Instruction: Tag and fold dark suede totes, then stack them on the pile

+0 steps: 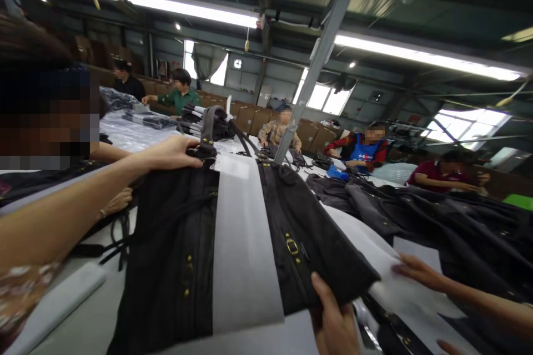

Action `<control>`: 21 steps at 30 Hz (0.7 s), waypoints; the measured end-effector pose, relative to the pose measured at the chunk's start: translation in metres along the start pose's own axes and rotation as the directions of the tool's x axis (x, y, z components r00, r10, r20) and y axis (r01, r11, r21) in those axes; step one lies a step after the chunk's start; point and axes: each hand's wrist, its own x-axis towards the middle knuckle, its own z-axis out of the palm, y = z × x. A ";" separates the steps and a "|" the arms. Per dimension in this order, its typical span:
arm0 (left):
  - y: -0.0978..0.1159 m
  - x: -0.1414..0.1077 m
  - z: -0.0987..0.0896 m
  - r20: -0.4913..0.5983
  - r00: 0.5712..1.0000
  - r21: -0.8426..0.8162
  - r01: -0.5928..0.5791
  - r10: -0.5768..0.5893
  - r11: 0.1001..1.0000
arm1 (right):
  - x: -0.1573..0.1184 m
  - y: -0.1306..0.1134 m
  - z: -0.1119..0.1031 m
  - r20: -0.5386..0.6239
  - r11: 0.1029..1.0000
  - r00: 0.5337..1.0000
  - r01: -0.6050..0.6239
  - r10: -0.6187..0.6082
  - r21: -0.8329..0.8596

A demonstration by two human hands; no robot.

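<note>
A dark bag [162,255] with brass-coloured buckles and studs stands tilted in front of me. A wide white paper band [245,244] runs down its middle, with a small clear patch near the top. My left hand [179,152] grips the bag's top edge beside the strap [212,127], its thumb over the rim. At the lower right, my right hand [335,316] holds the bag's bottom edge, thumb on the front; the other fingers are mostly hidden behind it. White paper [258,338] shows below the bag.
A co-worker's hand [119,202] is close on the left; another person's hand [420,272] touches white sheets at right. Dark bags [416,216] lie piled on the right. A slanted metal post [310,72] rises beyond. Several people work around the table.
</note>
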 end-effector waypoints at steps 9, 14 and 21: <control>-0.002 0.194 0.003 -0.443 0.896 0.323 0.181 -0.020 0.929 | 0.211 -0.017 0.210 0.056 0.916 0.998 -0.027 0.005 0.400; -0.058 0.189 0.148 0.023 0.996 0.359 0.074 -0.088 0.930 | 0.304 0.063 0.260 0.033 0.922 0.980 -0.196 0.197 0.335; -0.116 0.138 0.269 0.043 0.997 0.486 0.041 -0.071 0.873 | 0.339 0.121 0.250 0.067 0.894 0.921 -0.389 0.384 0.223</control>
